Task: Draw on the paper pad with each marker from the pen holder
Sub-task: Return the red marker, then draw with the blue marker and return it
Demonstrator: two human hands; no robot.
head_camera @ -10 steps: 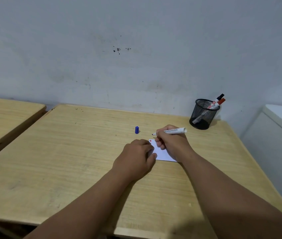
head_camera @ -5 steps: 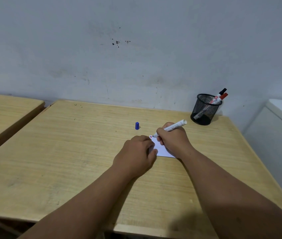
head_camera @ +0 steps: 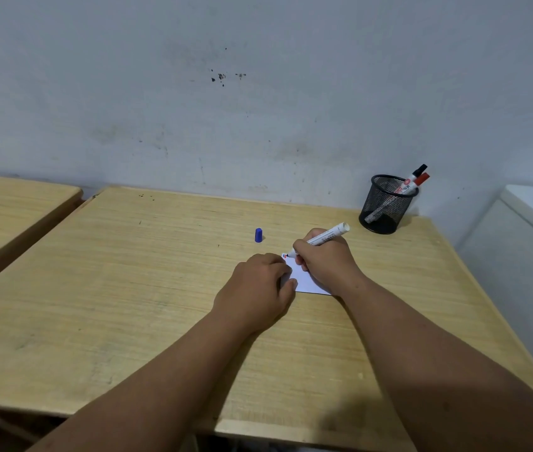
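A small white paper pad (head_camera: 304,279) lies on the wooden desk (head_camera: 147,288), mostly covered by both hands. My left hand (head_camera: 255,288) presses on the pad's left edge with curled fingers. My right hand (head_camera: 325,259) grips a white marker (head_camera: 330,235) with its tip down at the pad's far left corner, where small red and blue marks show. The marker's blue cap (head_camera: 258,235) stands on the desk just beyond my hands. A black mesh pen holder (head_camera: 385,205) at the desk's far right corner holds a black-capped marker (head_camera: 419,170) and a red-capped marker (head_camera: 423,178).
A grey-white wall runs right behind the desk. A second wooden desk (head_camera: 7,213) stands to the left across a narrow gap. A white cabinet (head_camera: 526,243) stands close to the desk's right edge.
My right hand tilted the marker from nearly flat to tip-down on the pad's far corner. The view dropped slightly. My left hand stayed on the pad.
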